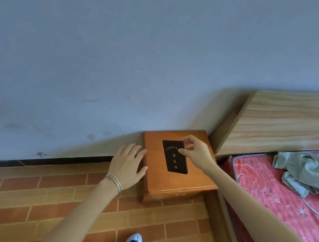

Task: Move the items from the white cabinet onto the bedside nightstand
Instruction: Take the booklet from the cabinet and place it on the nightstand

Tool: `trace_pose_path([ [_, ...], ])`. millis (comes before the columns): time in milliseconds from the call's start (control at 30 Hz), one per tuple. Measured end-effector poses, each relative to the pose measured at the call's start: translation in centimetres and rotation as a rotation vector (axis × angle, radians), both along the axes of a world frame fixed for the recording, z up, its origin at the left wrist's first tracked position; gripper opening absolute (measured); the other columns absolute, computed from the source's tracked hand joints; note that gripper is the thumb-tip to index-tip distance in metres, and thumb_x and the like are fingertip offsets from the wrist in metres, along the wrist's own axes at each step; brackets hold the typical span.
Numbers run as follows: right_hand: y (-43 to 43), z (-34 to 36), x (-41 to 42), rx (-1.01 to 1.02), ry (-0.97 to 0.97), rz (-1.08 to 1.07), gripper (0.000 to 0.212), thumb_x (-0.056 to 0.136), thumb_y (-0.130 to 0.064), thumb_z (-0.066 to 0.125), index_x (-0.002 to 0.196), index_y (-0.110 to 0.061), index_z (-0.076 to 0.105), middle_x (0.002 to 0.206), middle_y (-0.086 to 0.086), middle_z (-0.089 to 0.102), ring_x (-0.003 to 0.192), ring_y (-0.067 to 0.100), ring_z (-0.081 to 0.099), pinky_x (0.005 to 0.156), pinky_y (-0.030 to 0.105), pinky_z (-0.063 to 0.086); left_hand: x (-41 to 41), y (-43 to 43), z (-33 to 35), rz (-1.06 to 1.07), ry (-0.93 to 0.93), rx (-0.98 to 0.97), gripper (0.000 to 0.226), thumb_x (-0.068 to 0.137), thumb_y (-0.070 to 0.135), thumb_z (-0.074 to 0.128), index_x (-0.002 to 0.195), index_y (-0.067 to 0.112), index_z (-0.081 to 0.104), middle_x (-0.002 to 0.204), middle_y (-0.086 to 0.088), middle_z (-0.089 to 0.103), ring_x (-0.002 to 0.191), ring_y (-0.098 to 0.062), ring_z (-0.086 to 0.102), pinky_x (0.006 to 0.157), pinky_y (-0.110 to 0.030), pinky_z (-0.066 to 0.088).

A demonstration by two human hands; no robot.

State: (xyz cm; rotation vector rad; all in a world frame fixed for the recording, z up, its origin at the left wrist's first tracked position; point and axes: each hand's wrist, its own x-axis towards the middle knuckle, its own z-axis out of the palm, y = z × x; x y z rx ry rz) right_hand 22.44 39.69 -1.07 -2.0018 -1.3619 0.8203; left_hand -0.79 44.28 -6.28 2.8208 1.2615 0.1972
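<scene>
Pinching the dark booklet (174, 159) on the nightstand (193, 181) is the right hand (194, 152); the left hand (127, 164) is spread at its left edge.

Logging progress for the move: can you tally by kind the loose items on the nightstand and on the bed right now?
Booklets: 1, the dark booklet on the nightstand, its corner pinched by the right hand.
Cloths: 1, the grey-green cloth on the red mattress.
Total: 2
</scene>
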Motion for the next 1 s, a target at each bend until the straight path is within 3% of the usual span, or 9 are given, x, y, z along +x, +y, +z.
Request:
trace_pose_path([
  [200, 9.1, -9.4, 3.5, -0.042, 0.088, -0.06, 0.021, 0.086, -0.013, 0.065, 0.104, -0.013, 0.054, 0.101, 0.0, 0.059, 0.086, 0.016, 0.059, 0.065, 0.019, 0.045, 4.0, 6.9, -9.8, 0.028, 0.068, -0.116, 0.052, 0.074, 0.048, 0.069, 0.115, 0.017, 0.066, 0.116, -0.004, 0.065, 0.111, -0.025, 0.059, 0.094, -0.043, 0.047],
  [367, 15.1, -23.4, 6.2, -0.093, 0.185, -0.149, 0.024, 0.083, -0.01, 0.068, 0.1, -0.014, 0.052, 0.099, 0.003, 0.058, 0.089, 0.018, 0.055, 0.074, 0.031, 0.049, 6.6, 11.9, -22.3, 0.087, 0.132, -0.183, 0.058, 0.092, 0.051, 0.041, 0.142, 0.021, 0.038, 0.148, -0.001, 0.037, 0.137, -0.021, 0.03, 0.112, -0.039, 0.02],
  [433, 17.4, -28.5, 6.9, -0.102, 0.202, -0.152, 0.025, 0.082, -0.009, 0.07, 0.1, -0.014, 0.052, 0.099, 0.005, 0.059, 0.089, 0.02, 0.056, 0.077, 0.034, 0.051, 7.3, 13.8, -26.9, 0.115, 0.128, -0.175, 0.059, 0.091, 0.052, 0.043, 0.14, 0.02, 0.042, 0.146, -0.001, 0.04, 0.136, -0.021, 0.033, 0.111, -0.039, 0.024],
  [533, 20.6, -34.5, 7.4, -0.088, 0.213, -0.147, 0.029, 0.082, -0.009, 0.07, 0.104, -0.013, 0.052, 0.094, 0.0, 0.057, 0.086, 0.016, 0.056, 0.07, 0.024, 0.048, 8.5, 16.2, -32.2, 0.115, 0.13, -0.187, 0.06, 0.088, 0.053, 0.048, 0.137, 0.019, 0.048, 0.143, -0.003, 0.046, 0.133, -0.022, 0.039, 0.107, -0.041, 0.031],
  [633, 23.4, -38.7, 7.6, -0.062, 0.202, -0.125, 0.033, 0.082, -0.006, 0.068, 0.111, -0.009, 0.051, 0.093, -0.004, 0.055, 0.085, 0.013, 0.056, 0.064, 0.009, 0.042, 9.9, 18.3, -35.6, 0.128, 0.105, -0.184, 0.062, 0.09, 0.053, 0.045, 0.142, 0.019, 0.04, 0.149, -0.003, 0.037, 0.137, -0.022, 0.032, 0.11, -0.041, 0.024],
  [700, 24.4, -40.3, 7.7, -0.041, 0.123, -0.072, 0.043, 0.081, -0.005, 0.069, 0.119, -0.008, 0.05, 0.107, 0.002, 0.056, 0.094, 0.015, 0.055, 0.075, 0.013, 0.043, 10.4, 19.3, -36.8, 0.13, 0.099, -0.196, 0.063, 0.092, 0.053, 0.042, 0.145, 0.019, 0.033, 0.152, -0.002, 0.029, 0.139, -0.02, 0.026, 0.112, -0.039, 0.02],
  [833, 22.8, -42.2, 8.2, 0.05, -0.234, 0.202, 0.051, 0.082, -0.009, 0.068, 0.131, -0.009, 0.052, 0.14, 0.006, 0.041, 0.126, 0.021, 0.041, 0.099, 0.029, 0.037, 10.5, 19.9, -37.5, 0.132, 0.065, -0.24, 0.065, 0.091, 0.051, 0.044, 0.145, 0.018, 0.032, 0.153, 0.0, 0.027, 0.14, -0.019, 0.024, 0.114, -0.038, 0.02],
  [1000, 20.8, -44.1, 7.7, -0.054, -0.354, 0.505, 0.053, 0.091, -0.026, 0.058, 0.14, -0.017, 0.041, 0.155, -0.002, 0.019, 0.142, 0.012, 0.008, 0.105, 0.035, 0.038, 10.5, 21.0, -38.2, 0.111, 0.09, -0.287, 0.065, 0.094, 0.051, 0.038, 0.149, 0.021, 0.021, 0.157, 0.004, 0.014, 0.143, -0.016, 0.011, 0.114, -0.036, 0.011],
])
